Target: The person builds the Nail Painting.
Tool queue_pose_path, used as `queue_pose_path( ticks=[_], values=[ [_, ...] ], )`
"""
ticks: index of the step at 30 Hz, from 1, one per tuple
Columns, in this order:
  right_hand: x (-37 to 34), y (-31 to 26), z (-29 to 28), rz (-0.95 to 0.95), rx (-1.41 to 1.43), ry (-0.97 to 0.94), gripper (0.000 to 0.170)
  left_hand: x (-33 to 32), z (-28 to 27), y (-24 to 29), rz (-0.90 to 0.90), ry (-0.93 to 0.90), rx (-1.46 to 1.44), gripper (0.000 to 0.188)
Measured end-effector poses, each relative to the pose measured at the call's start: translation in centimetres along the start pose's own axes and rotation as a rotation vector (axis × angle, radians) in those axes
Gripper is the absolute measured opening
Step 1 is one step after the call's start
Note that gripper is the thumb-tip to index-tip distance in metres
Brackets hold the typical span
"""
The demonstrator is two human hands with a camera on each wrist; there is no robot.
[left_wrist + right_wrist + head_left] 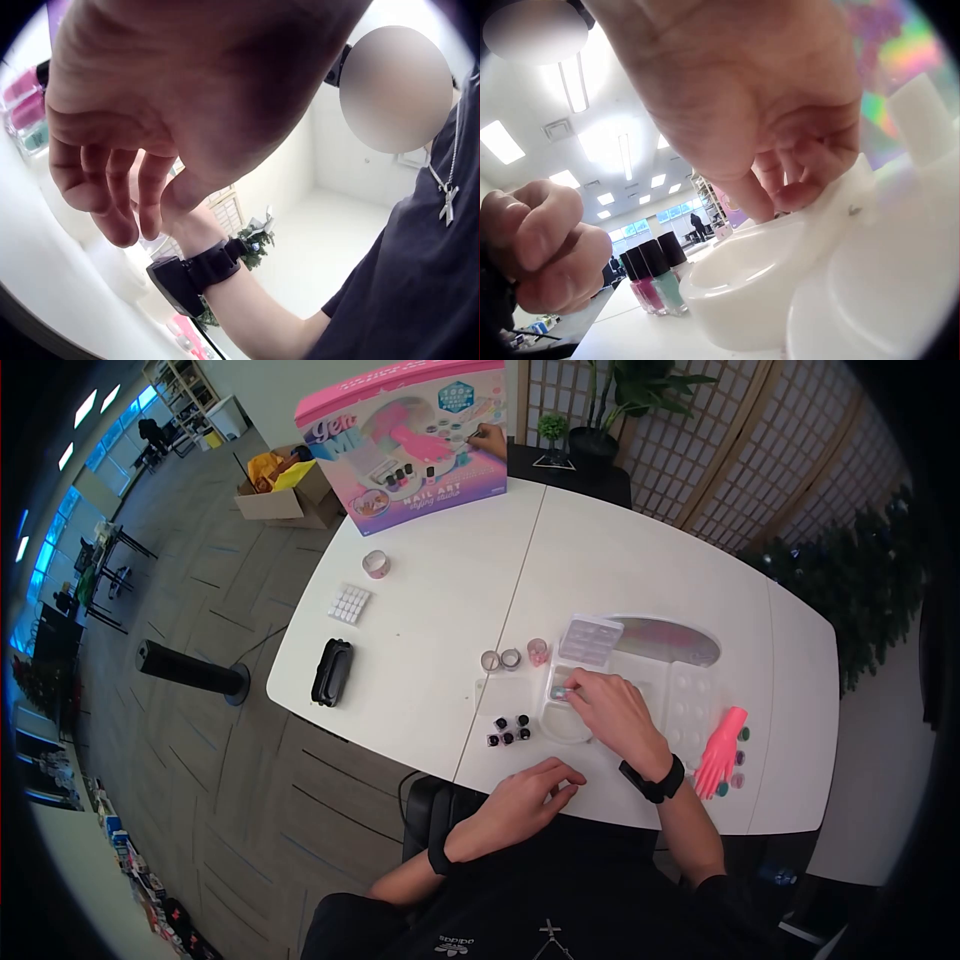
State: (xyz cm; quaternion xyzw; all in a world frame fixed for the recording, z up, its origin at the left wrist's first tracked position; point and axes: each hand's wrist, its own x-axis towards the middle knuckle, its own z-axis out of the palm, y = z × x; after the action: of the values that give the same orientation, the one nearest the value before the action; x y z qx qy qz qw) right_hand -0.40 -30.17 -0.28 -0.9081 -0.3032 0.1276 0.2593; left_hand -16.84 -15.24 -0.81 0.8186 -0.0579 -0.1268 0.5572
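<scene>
A: In the head view, where do the edges of the worktop [430,630] run?

B: The near edge passes beneath the left hand [522,800] and the right forearm. The white tray [630,668] sits further in, on the right half. The pink model hand [718,756] lies to the right of it, small bottles [508,731] stand to its left, and round jars [511,659] are near its far left corner.

A: Room to move?

B: A broad stretch of worktop lies leftward, between the bottles and the black case [332,672] near the left edge. The tray's right side is tighter, with the pink model hand close by.

A: And the hands?

B: The right hand [620,715] reaches down over the tray's left part, fingers bent, tips at a small pale greenish piece [559,693]. Whether they pinch it, I can't tell. The left hand is relaxed, half-curled and holding nothing.

A: The left wrist view?

B: The left palm fills the top, its fingers loosely bent and hanging. Bottles show at the far left, and the black wrist strap [214,266] on the right arm shows beyond the fingertips.

A: And the right wrist view?

B: The tray's round well [735,292] has its rim up close, with the bottles upright just beside it. The right fingers bunch down beyond the rim; what their tips touch is hidden. The left hand, fingers folded loosely, hangs apart from the bottles.
</scene>
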Motion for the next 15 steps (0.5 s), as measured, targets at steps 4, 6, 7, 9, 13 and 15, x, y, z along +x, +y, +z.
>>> queue_pose_path(
  ticks=[4, 6, 7, 9, 13, 15],
  values=[
    [0.05, 0.14, -0.17, -0.004, -0.003, -0.024, 0.019, 0.21, 0.08, -0.16, 0.007, 0.011, 0.007, 0.019],
    [-0.08, 0.42, 0.10, -0.064, -0.001, 0.033, 0.020, 0.21, -0.04, 0.08, -0.005, 0.007, 0.006, 0.019],
    [-0.16, 0.54, 0.22, -0.094, 0.000, 0.061, 0.020, 0.19, -0.14, 0.29, -0.014, 0.004, 0.005, 0.020],
    [-0.21, 0.50, 0.39, -0.093, -0.008, 0.059, 0.021, 0.15, -0.34, 0.71, -0.032, -0.002, 0.002, 0.020],
    [-0.10, 0.27, 0.29, -0.099, -0.018, 0.038, 0.021, 0.14, -0.20, 0.28, 0.014, 0.019, 0.006, 0.021],
    [-0.06, -0.01, 0.17, -0.079, -0.027, 0.008, 0.021, 0.12, -0.31, 0.55, 0.001, 0.015, 0.005, 0.021]
  ],
)
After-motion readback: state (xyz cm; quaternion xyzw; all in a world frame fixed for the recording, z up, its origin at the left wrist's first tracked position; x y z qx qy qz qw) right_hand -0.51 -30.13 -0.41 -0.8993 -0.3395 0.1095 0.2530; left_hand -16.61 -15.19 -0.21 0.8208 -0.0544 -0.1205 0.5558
